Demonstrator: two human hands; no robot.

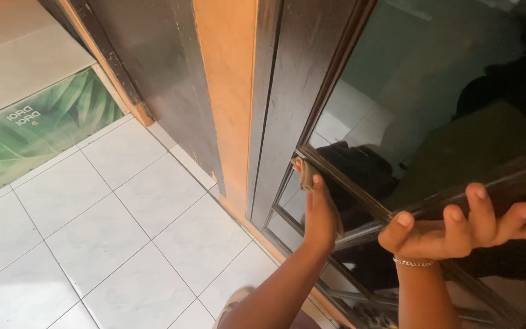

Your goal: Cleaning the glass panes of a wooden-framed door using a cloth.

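Observation:
My left hand (321,213) presses a small brownish cloth (304,175) against the dark wooden frame of a glass door, at the lower left corner of a pane (421,103). The fingers point up along the frame, and the cloth sticks out above the fingertips. My right hand (458,231), with a thin bracelet on its wrist, grips the door's dark horizontal crossbar (518,176), fingers curled over the top. The glass reflects dark shapes and a tiled floor.
An orange door jamb (229,79) and a second dark door leaf (153,67) stand to the left. The white tiled floor (105,231) spreads below. A green leaf-printed panel (38,134) runs along the wall base at far left. My foot (234,303) shows at the bottom.

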